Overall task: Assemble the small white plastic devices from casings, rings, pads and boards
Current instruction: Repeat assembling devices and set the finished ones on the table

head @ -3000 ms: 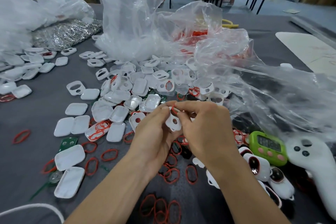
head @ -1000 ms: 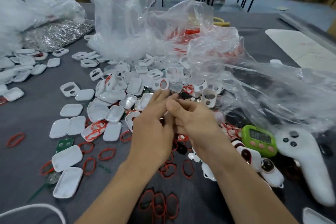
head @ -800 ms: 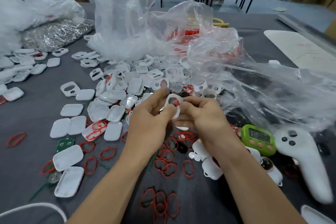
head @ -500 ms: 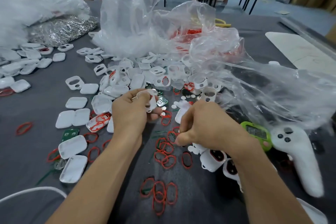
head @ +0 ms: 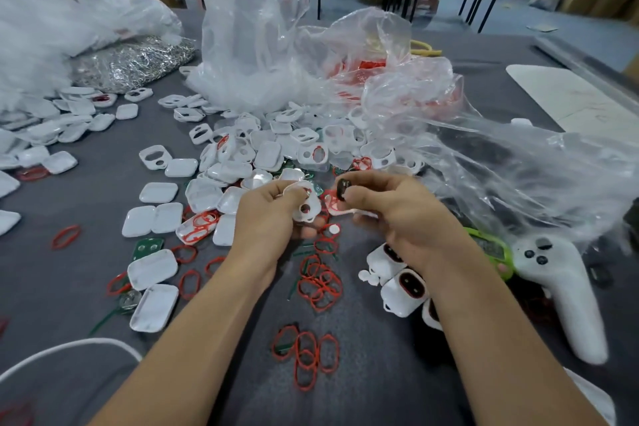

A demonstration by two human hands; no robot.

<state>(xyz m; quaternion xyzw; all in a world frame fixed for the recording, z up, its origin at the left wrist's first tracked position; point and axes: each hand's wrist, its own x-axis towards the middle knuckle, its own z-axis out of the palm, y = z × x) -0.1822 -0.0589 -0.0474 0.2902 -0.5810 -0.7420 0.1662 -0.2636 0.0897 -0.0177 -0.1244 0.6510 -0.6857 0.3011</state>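
Pinching a dark oval pad (head: 343, 188), the right hand (head: 397, 218) hovers beside the white casing (head: 306, 208) the left hand (head: 266, 221) grips; misaligned, the pad may drop.

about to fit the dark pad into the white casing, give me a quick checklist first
1. White casing held in the left hand: ok, fingers curled round it.
2. Dark pad pinched by the right hand: ok.
3. Pad and casing apart, nothing between them: ok.
4. Casing's opening turned toward the pad: cannot tell; only one round hole shows.
5. Loose red rings lying close by the hands: ok.
6. One of them already seated in the casing: cannot tell.
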